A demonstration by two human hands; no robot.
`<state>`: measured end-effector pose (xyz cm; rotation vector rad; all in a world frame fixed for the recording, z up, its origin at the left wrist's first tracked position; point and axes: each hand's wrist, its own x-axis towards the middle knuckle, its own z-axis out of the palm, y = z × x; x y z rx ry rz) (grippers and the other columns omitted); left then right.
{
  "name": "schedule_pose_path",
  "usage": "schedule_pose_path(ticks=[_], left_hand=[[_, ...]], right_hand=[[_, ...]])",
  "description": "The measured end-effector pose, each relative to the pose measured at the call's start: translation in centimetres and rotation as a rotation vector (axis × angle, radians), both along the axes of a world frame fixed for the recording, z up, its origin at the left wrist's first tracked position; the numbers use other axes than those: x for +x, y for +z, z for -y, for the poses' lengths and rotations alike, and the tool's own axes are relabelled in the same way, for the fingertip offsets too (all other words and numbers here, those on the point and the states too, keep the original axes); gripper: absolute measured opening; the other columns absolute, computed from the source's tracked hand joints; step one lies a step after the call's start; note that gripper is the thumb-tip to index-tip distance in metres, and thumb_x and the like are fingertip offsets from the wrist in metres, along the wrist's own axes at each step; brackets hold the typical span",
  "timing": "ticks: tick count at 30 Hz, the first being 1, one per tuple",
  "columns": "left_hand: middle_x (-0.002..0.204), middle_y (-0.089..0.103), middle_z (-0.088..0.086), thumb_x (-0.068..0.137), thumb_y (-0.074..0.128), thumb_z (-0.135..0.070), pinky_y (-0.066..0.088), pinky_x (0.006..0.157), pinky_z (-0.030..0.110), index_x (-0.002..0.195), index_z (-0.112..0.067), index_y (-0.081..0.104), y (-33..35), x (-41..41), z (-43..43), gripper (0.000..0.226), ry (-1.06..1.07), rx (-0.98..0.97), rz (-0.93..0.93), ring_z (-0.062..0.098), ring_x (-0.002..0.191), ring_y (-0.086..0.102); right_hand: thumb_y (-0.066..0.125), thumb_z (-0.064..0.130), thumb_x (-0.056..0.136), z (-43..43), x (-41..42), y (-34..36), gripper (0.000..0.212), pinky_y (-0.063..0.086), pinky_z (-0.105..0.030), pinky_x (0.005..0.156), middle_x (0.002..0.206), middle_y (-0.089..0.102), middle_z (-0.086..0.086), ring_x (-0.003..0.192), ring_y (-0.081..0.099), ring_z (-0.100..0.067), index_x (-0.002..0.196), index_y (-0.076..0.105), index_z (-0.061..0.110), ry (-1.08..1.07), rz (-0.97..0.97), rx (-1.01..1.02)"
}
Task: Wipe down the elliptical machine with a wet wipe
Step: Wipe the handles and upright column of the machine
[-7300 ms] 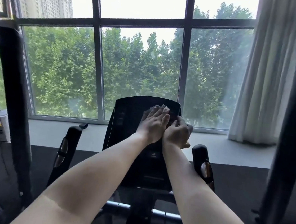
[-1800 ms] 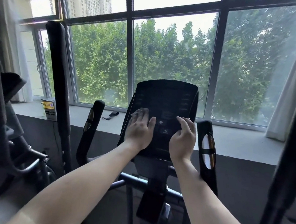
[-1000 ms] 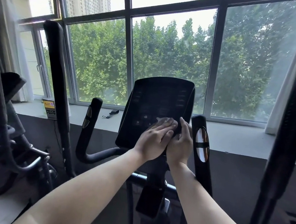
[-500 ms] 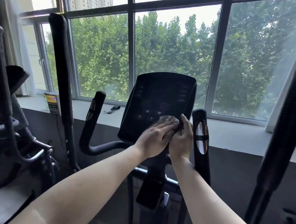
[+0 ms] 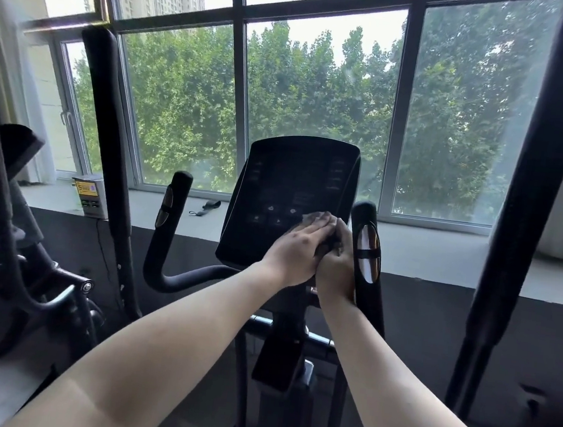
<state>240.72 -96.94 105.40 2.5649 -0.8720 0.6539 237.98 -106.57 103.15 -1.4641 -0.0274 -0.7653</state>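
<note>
The elliptical machine's console (image 5: 292, 193) is a flat, dark, shiny panel with round corners and small, faint buttons. The wet wipe (image 5: 310, 217) is a thin, pale, crumpled sheet. It lies on the console near its lower right corner.

The left hand (image 5: 299, 249) lies flat on top of the wipe and presses it on the panel. Its grip is apart, with the fingers straight and close together. The right hand (image 5: 337, 265) sits at the console's right edge, touching the left hand. The left hand hides its thumb, so I cannot tell if its grip is apart or together.

Just beside the right hand stands the right handle (image 5: 367, 252), a fat, smooth black bar with a shiny silver patch. The left handle (image 5: 170, 209) is curved like a hook and stands on the other side of the console.

Two tall, padded black poles (image 5: 109, 134) rise at the sides. They block part of the big window (image 5: 319, 89), which shows green trees. On the grey window sill (image 5: 424, 247) near its left end sit a small yellow box (image 5: 89, 194) and a black strap (image 5: 207, 205). Another dark machine (image 5: 1, 255) fills the left side.
</note>
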Motion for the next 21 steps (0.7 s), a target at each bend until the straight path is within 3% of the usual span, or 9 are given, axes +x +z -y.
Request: schedule_pose_path(ticks=[3,5,9,12,14,16,18,21], left_hand=[[0.163,0.034,0.005,0.103,0.054,-0.013,0.02,0.126,0.032,0.156,-0.011,0.039,-1.8,-0.9,-0.5,0.055,-0.034,-0.085,0.089,0.013,0.154,0.023],[0.154,0.049,0.007,0.099,0.06,-0.01,0.029,0.123,0.032,0.149,-0.009,0.05,-2.9,-1.4,-1.2,0.05,-0.068,-0.114,0.183,0.016,0.148,0.038],[0.135,0.067,0.006,0.096,0.065,-0.008,0.042,0.115,0.036,0.128,-0.009,0.07,-2.9,-2.4,-2.1,0.032,-0.091,-0.129,0.219,0.018,0.133,0.057],[0.118,0.074,0.004,0.094,0.062,-0.002,0.05,0.104,0.037,0.106,-0.006,0.076,-2.0,-3.6,-1.6,0.019,-0.1,-0.246,0.198,0.015,0.12,0.064],[0.114,0.075,0.002,0.095,0.062,-0.003,0.05,0.103,0.026,0.107,-0.007,0.077,-1.5,-5.1,-1.0,0.019,-0.099,-0.423,0.184,0.005,0.114,0.065],[0.114,0.076,-0.003,0.098,0.061,-0.008,0.049,0.098,0.016,0.112,-0.011,0.077,-1.3,-7.1,-0.3,0.021,-0.062,-0.664,0.096,-0.001,0.109,0.065],[0.108,0.077,-0.005,0.101,0.062,-0.012,0.053,0.093,0.02,0.112,-0.014,0.076,-1.7,-8.8,0.7,0.018,-0.113,-0.89,-0.096,0.004,0.104,0.07],[0.104,0.077,0.001,0.097,0.068,-0.009,0.054,0.086,0.023,0.112,-0.012,0.075,-2.7,-11.0,3.0,0.016,-0.226,-1.115,-0.324,0.011,0.097,0.071]], right_hand=[[0.042,-0.015,0.098,-0.5,-1.3,-0.4,0.045,0.045,-0.014,0.104,0.125,0.067,-0.005,0.11,0.065,-0.002,0.135,0.06,0.001,0.012,0.007,0.068],[0.041,-0.014,0.097,-0.8,-2.8,-0.8,0.047,0.043,-0.009,0.102,0.118,0.064,0.011,0.112,0.061,-0.005,0.136,0.06,0.004,0.032,-0.006,0.024],[0.04,-0.011,0.095,-1.1,-4.7,-2.1,0.055,0.041,-0.031,0.116,0.14,0.061,-0.001,0.133,0.054,-0.013,0.141,0.059,0.012,-0.008,-0.036,-0.16],[0.039,-0.011,0.093,-0.9,-6.8,-2.2,0.058,0.048,-0.031,0.107,0.128,0.067,0.004,0.121,0.06,-0.006,0.136,0.064,0.02,0.05,0.006,-0.233],[0.041,-0.015,0.09,-0.1,-8.5,-2.6,0.061,0.052,-0.028,0.099,0.117,0.069,0.005,0.109,0.063,-0.001,0.135,0.064,0.019,0.04,0.055,-0.323],[0.051,-0.018,0.086,0.9,-10.1,-3.4,0.062,0.052,-0.017,0.089,0.108,0.067,0.003,0.097,0.062,0.003,0.137,0.062,0.016,-0.018,0.118,-0.412],[0.057,-0.021,0.084,2.2,-11.3,-4.5,0.058,0.045,-0.005,0.084,0.103,0.064,0.003,0.091,0.059,0.005,0.133,0.064,0.011,-0.143,0.224,-0.495],[0.063,-0.009,0.092,4.7,-12.1,-4.9,0.04,0.041,-0.003,0.082,0.107,0.06,0.003,0.095,0.053,0.01,0.126,0.066,0.013,-0.348,0.201,-0.41]])
